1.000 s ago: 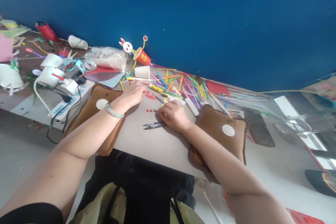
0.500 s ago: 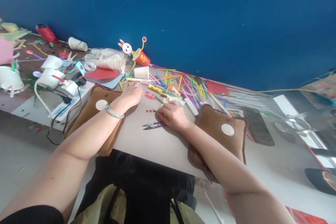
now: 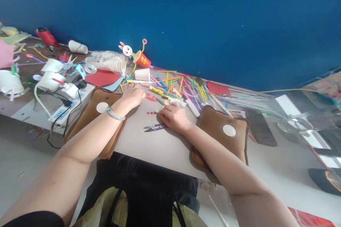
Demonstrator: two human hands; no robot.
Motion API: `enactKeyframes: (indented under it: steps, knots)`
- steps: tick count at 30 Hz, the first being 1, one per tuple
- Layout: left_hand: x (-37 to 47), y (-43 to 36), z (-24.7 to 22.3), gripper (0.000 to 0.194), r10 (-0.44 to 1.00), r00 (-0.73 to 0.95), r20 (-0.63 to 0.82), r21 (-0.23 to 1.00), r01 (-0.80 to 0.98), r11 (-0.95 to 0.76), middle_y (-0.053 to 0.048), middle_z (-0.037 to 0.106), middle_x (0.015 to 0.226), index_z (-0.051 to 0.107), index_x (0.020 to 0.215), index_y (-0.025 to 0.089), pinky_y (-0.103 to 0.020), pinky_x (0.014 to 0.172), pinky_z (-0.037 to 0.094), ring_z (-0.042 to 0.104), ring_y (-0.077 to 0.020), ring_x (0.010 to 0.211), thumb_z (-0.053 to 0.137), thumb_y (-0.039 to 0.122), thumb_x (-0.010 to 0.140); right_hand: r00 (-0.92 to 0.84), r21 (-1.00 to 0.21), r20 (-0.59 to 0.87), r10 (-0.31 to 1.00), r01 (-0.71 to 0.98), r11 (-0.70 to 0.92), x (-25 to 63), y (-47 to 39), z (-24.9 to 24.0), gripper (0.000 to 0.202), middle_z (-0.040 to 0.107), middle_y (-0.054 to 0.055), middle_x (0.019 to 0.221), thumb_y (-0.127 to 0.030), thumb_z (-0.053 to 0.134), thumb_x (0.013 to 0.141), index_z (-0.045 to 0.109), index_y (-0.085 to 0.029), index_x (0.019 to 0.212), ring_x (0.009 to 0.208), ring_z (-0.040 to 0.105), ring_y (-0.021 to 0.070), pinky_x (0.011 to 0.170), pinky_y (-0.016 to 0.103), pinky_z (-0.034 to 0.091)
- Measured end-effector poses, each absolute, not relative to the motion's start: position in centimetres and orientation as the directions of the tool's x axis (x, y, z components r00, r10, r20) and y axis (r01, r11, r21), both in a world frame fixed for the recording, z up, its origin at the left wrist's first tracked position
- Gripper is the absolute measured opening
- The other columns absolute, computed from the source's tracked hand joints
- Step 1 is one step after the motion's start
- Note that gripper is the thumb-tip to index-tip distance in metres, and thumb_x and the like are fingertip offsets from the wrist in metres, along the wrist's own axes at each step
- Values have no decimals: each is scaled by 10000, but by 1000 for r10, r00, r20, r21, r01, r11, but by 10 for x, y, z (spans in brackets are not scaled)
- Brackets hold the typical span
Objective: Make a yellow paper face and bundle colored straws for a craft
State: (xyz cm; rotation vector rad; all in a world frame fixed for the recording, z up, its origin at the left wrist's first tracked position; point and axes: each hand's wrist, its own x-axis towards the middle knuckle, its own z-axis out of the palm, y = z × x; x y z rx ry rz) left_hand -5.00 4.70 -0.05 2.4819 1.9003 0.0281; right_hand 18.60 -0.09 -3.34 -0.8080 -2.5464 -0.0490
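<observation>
My left hand (image 3: 132,95), with a bangle at the wrist, is closed near the front of the straw pile. A small pale yellow piece (image 3: 144,95) shows at its fingertips. My right hand (image 3: 174,116) rests on the table with its fingers curled together; what they hold, if anything, is hidden. From beneath it, the blades of thread snips (image 3: 153,127) point left. A grey pointed blade (image 3: 160,101) lies just beyond its fingers. Between my hands are a red cut-out (image 3: 151,97) and two small red discs (image 3: 150,113).
Brown cushions (image 3: 105,127) lie under my left forearm and by my right. Behind my hands spread colourful straws (image 3: 183,87), markers (image 3: 192,108) and a white paper cup (image 3: 142,74). A power strip (image 3: 64,108) with cables stands left; a dark phone-like slab (image 3: 259,127) lies right.
The pale yellow piece now shows beside my left fingertips, where it was not visible before. My right hand stays almost in place. The whole view has shifted slightly.
</observation>
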Motion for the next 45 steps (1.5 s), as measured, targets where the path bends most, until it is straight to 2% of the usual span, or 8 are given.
enactKeyframes:
  steps: [3, 7, 12, 20, 26, 33, 38, 45]
  knots:
    - [-50, 48, 1, 307, 974, 227, 23, 37, 973, -227, -188, 581, 1284, 743, 1027, 149, -545, 1100, 358, 491, -355, 1271, 466, 173, 896, -724, -112, 424, 544, 554, 825, 186, 0, -34, 239, 656, 61, 786, -181, 474, 976, 664, -173, 831, 738, 547, 181, 818, 361, 337]
    - [-47, 48, 1, 361, 982, 188, -26, 27, 982, -188, -190, 520, 1362, 695, 1169, 159, -577, 1141, 298, 425, -374, 1355, 442, 171, 911, -726, -103, 431, 536, 550, 828, 186, 1, -35, 236, 654, 61, 780, -173, 476, 975, 662, -171, 831, 737, 548, 182, 810, 360, 334]
    - [-46, 51, 0, 349, 983, 178, -43, 55, 983, -176, -176, 512, 1369, 676, 1178, 176, -567, 1144, 296, 433, -361, 1350, 433, 186, 928, -724, -89, 438, 533, 555, 827, 186, 1, -37, 241, 661, 64, 789, -178, 471, 978, 668, -172, 840, 734, 539, 180, 803, 360, 328]
    - [-47, 55, -6, 346, 988, 156, 1, 108, 982, -155, -189, 521, 1335, 630, 1209, 154, -530, 1093, 365, 453, -356, 1316, 444, 194, 919, -735, -84, 428, 526, 547, 833, 187, 4, -39, 238, 667, 67, 788, -178, 468, 974, 667, -174, 845, 742, 543, 186, 805, 362, 335]
    - [-49, 54, -4, 358, 987, 161, -7, 106, 982, -160, -164, 534, 1337, 656, 1151, 181, -540, 1073, 379, 480, -342, 1295, 415, 122, 893, -736, -86, 424, 528, 547, 833, 188, 5, -40, 240, 663, 68, 791, -188, 464, 977, 669, -176, 852, 747, 535, 192, 805, 366, 334]
    - [-47, 53, 2, 449, 992, 106, -67, -26, 994, -107, -224, 514, 1370, 663, 1217, 87, -561, 1055, 392, 470, -390, 1296, 475, 67, 810, -734, -92, 423, 531, 549, 831, 189, 4, -41, 240, 661, 64, 792, -184, 467, 979, 668, -173, 848, 743, 536, 188, 810, 365, 337]
    - [-48, 54, -1, 382, 991, 120, -66, -27, 992, -122, -221, 525, 1353, 719, 1113, 103, -565, 1059, 384, 475, -400, 1284, 444, 102, 847, -737, -86, 420, 530, 549, 832, 188, 5, -41, 244, 662, 67, 793, -187, 464, 981, 669, -171, 849, 752, 539, 189, 805, 365, 333]
    - [-53, 59, -2, 385, 993, 113, -41, 37, 993, -111, -197, 544, 1326, 648, 1206, 131, -542, 1069, 402, 488, -365, 1277, 422, 197, 900, -739, -107, 403, 540, 548, 830, 188, 5, -40, 247, 658, 69, 794, -180, 459, 981, 664, -172, 843, 746, 539, 187, 807, 367, 330]
